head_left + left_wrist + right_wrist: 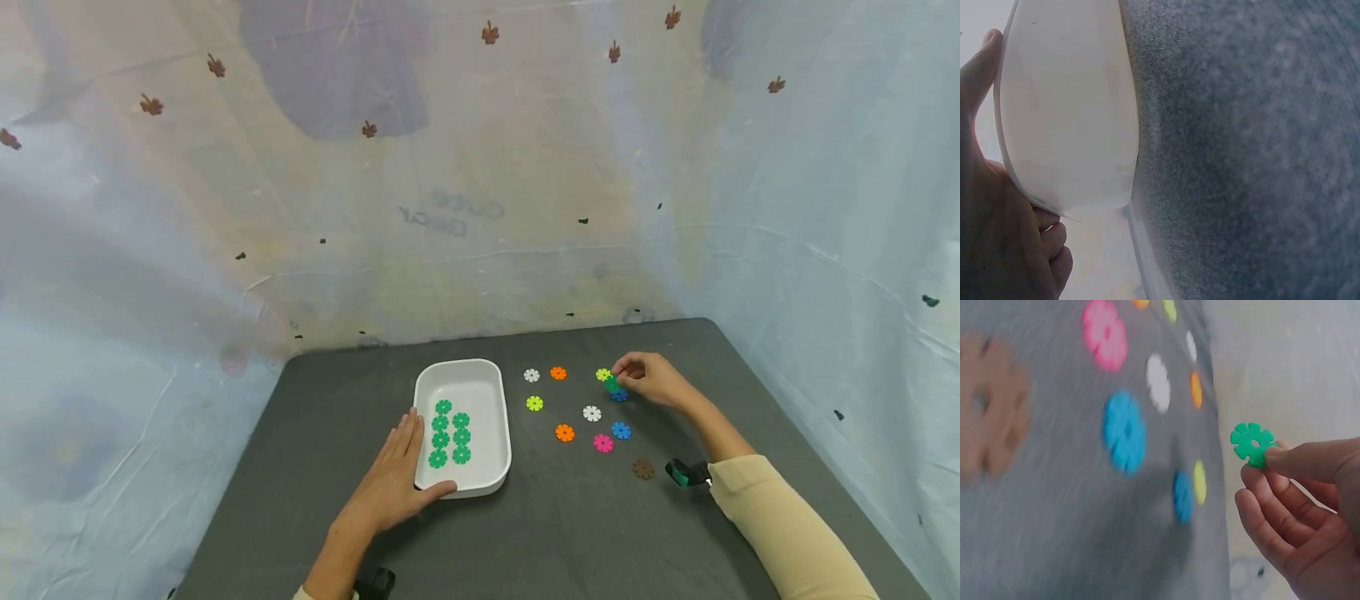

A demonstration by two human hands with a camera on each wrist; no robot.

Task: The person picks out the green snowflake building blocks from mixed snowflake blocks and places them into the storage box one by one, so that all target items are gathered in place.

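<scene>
Between thumb and fingertips, my right hand (654, 379) pinches a green notched disc (1252, 444), raised above the table. Below it lie a dark blue disc (619, 396) and a yellow disc (603, 375). My left hand (390, 482) rests against the near-left corner of a white tray (491, 433), its fingers extended along the left side and its thumb on the near rim. Several green discs (440, 439) lie in the tray, in two rows on its left half. The left wrist view shows the tray's outer wall (1072, 106) beside that hand, but not its inside.
Right of the tray, loose discs lie spread on the grey table (540, 533): white (592, 413), orange (565, 432), pink (603, 443), light blue (621, 430), yellow (534, 403) and brown (643, 469). A patterned sheet (450, 275) hangs behind the table and at its sides.
</scene>
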